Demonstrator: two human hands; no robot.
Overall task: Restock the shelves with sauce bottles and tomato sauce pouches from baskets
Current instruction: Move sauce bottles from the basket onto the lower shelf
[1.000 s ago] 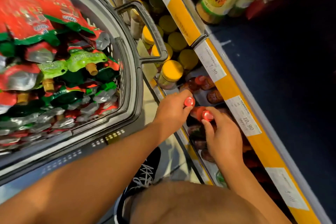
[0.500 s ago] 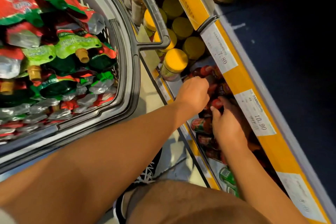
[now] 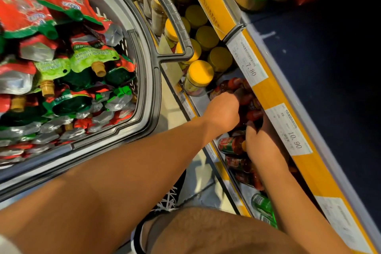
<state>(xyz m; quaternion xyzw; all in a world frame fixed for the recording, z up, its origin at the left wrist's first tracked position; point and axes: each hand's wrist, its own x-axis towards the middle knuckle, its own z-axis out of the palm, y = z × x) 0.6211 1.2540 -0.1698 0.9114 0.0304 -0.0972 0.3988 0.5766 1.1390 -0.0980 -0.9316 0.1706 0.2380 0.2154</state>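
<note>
Red-capped sauce bottles (image 3: 245,107) stand packed together on the lower shelf (image 3: 203,102), under the yellow price rail (image 3: 274,97) with tags reading 7.80 and 10.90. Both hands reach in among them. Left hand (image 3: 223,112): fingers curled down over a bottle top near the front of the cluster; the fingertips are hidden behind the knuckles, so I cannot tell whether they clamp a bottle or only rest on it. Right hand (image 3: 260,141): lies just beside the left, palm turned toward the bottles, fingers reaching into the group under the rail; grip likewise cannot be told, fingertips out of sight. More red-labelled bottles (image 3: 232,144) lie on their sides along the shelf nearer the person, one touching the right hand's thumb side. Yellow-lidded jars (image 3: 199,75) stand just beyond the sauce bottles on the same shelf. Left of the shelf, a grey plastic basket (image 3: 144,72) holds a heap of red-and-green tomato sauce pouches (image 3: 68,64); its handle (image 3: 175,24) overlaps the jars. A black shoe with white laces (image 3: 167,200) shows below, on the floor.
</note>
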